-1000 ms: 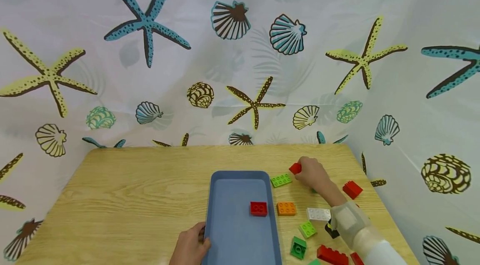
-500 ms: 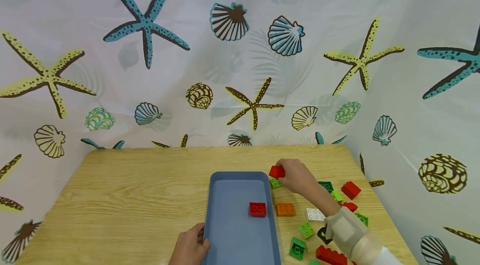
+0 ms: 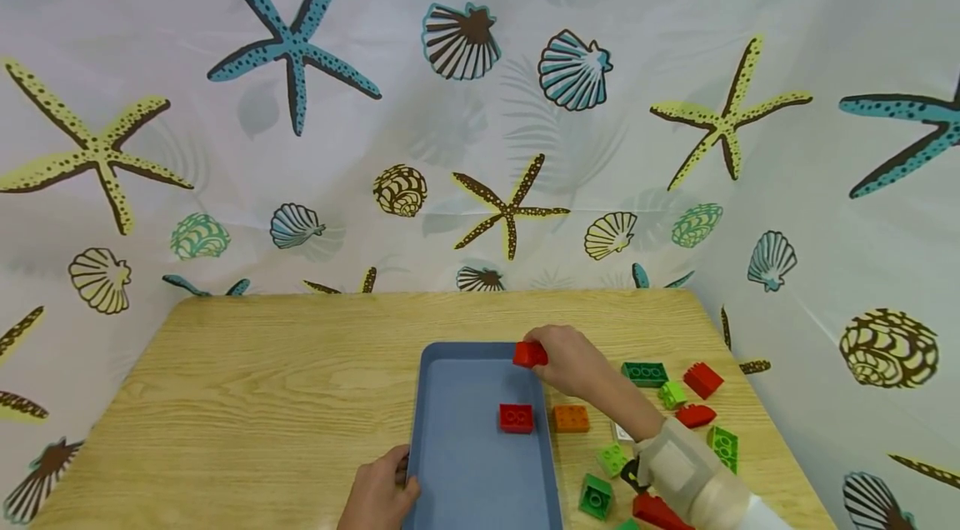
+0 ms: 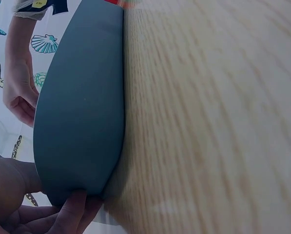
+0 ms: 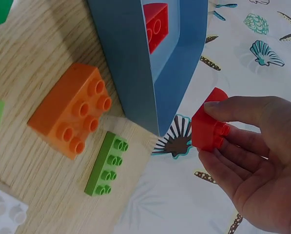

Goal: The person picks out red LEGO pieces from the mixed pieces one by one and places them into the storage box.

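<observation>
My right hand [image 3: 566,359] pinches a red toy brick [image 5: 209,122] between thumb and fingers, over the far right corner of a blue-grey tray [image 3: 465,463]. In the right wrist view the brick has a sloped face, with its studs toward the palm. Inside the tray, near its right wall, lies another red brick [image 3: 516,418]. My left hand [image 3: 380,490] grips the tray's left wall close to the near end. The left wrist view shows its fingers [image 4: 73,212] against the wall's outer side.
Right of the tray lie an orange brick [image 3: 572,418], a flat light green brick [image 5: 106,163], a white brick [image 5: 4,212] and several green and red bricks, among them a dark green one [image 3: 643,374]. A patterned curtain [image 3: 480,113] hangs behind the wooden table [image 3: 285,397].
My right hand has carried the red brick leftward, from beyond the flat light green brick to over the tray's far right corner. My left hand has stayed on the tray.
</observation>
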`<action>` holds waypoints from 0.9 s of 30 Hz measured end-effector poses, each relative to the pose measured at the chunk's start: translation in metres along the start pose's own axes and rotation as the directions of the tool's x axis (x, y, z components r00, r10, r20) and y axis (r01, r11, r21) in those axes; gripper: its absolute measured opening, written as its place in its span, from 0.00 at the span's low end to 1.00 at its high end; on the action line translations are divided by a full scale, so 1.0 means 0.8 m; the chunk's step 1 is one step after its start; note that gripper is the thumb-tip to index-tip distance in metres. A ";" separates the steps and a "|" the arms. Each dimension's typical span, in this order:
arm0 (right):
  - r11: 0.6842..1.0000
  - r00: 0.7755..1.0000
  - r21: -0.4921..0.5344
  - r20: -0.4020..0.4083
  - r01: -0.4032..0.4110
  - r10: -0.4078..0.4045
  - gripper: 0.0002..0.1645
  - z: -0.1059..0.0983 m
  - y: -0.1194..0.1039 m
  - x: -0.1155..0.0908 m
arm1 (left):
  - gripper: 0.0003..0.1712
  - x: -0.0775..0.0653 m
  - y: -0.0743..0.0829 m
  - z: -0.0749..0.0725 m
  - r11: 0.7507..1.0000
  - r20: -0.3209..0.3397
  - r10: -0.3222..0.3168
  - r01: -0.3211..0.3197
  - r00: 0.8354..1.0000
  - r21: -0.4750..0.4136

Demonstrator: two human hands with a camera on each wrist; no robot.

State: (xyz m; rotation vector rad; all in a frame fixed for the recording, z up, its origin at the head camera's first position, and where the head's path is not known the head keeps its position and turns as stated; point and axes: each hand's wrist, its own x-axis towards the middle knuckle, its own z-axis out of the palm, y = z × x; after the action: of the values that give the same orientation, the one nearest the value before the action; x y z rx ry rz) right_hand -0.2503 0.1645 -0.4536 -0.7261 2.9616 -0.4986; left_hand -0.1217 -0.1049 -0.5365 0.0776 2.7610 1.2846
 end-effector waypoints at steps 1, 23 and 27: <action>1.000 1.000 0.002 0.003 0.003 -0.003 0.20 0.001 -0.002 0.000 | 0.21 0.000 0.000 0.000 1.000 -0.002 -0.002 0.002 1.000 0.001; 0.996 0.995 0.001 0.037 0.087 -0.087 0.20 0.033 -0.008 0.008 | 0.20 0.000 0.003 0.000 1.000 -0.003 -0.019 0.019 1.000 -0.004; 0.995 0.995 -0.009 0.040 0.095 -0.094 0.19 0.037 -0.007 0.009 | 0.21 0.000 0.003 0.000 1.000 0.002 -0.028 0.028 1.000 -0.002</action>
State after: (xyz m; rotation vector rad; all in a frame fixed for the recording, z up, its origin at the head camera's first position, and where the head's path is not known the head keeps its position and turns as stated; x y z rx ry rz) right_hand -0.2507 0.1475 -0.4800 -0.8701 2.9060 -0.4684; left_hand -0.1217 -0.1033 -0.5342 0.0398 2.7483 1.2799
